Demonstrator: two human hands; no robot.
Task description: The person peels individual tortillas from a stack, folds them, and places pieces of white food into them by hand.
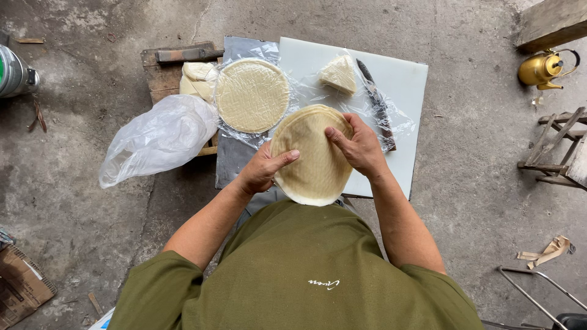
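Both hands, left hand (262,171) and right hand (361,146), hold the stack of flat rounds (310,156) at centre, over the near edge of the worktop (403,91). At eleven o'clock on plastic wrap, a second round stack (252,95). At twelve, a wedge-shaped piece (338,74), what looks like a knife (376,101) just right of it. At nine, a plastic bag (156,140). Far at two, a kettle (541,68) on the floor (477,183).

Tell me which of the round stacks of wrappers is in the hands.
The nearer round stack, gripped by the left hand and right hand. The other stack lies untouched on clear plastic, farther away.
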